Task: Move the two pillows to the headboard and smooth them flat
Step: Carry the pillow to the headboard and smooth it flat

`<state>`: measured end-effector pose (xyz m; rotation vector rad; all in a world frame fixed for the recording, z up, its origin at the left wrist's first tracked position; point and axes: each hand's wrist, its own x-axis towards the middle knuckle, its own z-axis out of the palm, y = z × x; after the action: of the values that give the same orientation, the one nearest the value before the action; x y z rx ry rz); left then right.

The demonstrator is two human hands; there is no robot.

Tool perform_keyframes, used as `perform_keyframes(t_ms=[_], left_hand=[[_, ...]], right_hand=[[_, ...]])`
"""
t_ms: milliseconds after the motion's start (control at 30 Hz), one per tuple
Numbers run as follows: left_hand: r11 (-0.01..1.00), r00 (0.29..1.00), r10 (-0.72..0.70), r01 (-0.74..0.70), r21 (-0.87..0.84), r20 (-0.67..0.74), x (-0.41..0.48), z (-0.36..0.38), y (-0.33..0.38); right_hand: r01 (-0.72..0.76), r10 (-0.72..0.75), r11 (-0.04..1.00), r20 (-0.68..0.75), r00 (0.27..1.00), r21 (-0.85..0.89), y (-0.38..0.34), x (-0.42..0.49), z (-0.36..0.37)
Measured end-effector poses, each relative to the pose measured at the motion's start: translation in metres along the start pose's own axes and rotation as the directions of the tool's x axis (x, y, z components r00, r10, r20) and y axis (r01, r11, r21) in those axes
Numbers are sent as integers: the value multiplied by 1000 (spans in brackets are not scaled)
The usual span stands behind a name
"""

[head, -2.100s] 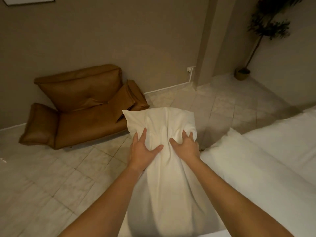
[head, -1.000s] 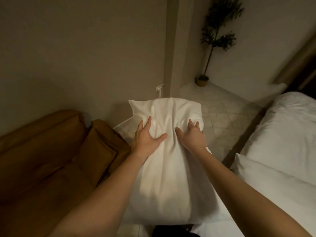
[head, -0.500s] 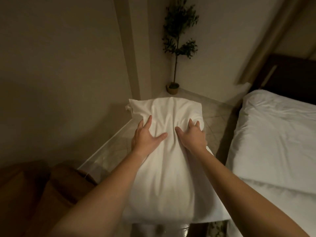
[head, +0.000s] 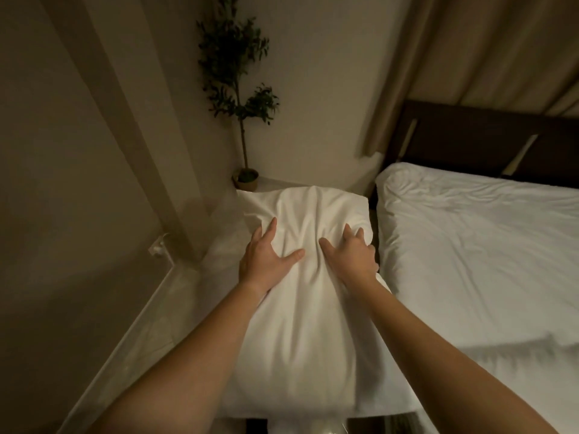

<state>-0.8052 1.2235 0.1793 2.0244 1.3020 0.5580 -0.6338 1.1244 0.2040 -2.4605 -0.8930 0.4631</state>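
I hold a white pillow [head: 308,311] out in front of me, lengthwise, above the floor strip beside the bed. My left hand [head: 266,261] grips its upper left part, with the fabric bunched between thumb and fingers. My right hand [head: 349,256] grips its upper right part the same way. The bed [head: 476,261] with a wrinkled white cover lies to the right. Its dark headboard [head: 488,142] stands at the far end, right of the pillow's top. A pale blurred shape that may be a second pillow [head: 517,349] lies on the bed at lower right.
A potted plant [head: 242,120] stands in the far corner ahead. A wall with a pillar [head: 125,126] runs along the left, and a wall socket [head: 158,245] sits low on it. Beige curtains [head: 470,57] hang above the headboard. A narrow floor strip lies between wall and bed.
My view has swung right while I carried the pillow: the brown sofa has left the frame, and the bed's head end, headboard and curtains have come in. Both hands keep their grip.
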Motion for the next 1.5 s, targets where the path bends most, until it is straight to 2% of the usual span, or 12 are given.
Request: perform_keyframes(t_ms=[300,500,700,1133,1500], left_hand=[[994,978,97,-105,34,183,200,19,17],[978,943,191,-205,26,271,300,47,51],[958,906,271,-286,-2,327,385,97,99],[917,830,373,-399,-25,414,550,206,229],[869,695,472,-470,-155,542,654,330,328]], right_hand=[[-194,194,981,-66,979,9,-56,152,4],[-280,283,959,-139,949,37,-63,233,-12],[-357,364,931,-204,909,71,-43,318,-35],[-427,454,891,-277,847,154,10,504,-109],[-581,617,784,-362,698,217,74,626,-164]])
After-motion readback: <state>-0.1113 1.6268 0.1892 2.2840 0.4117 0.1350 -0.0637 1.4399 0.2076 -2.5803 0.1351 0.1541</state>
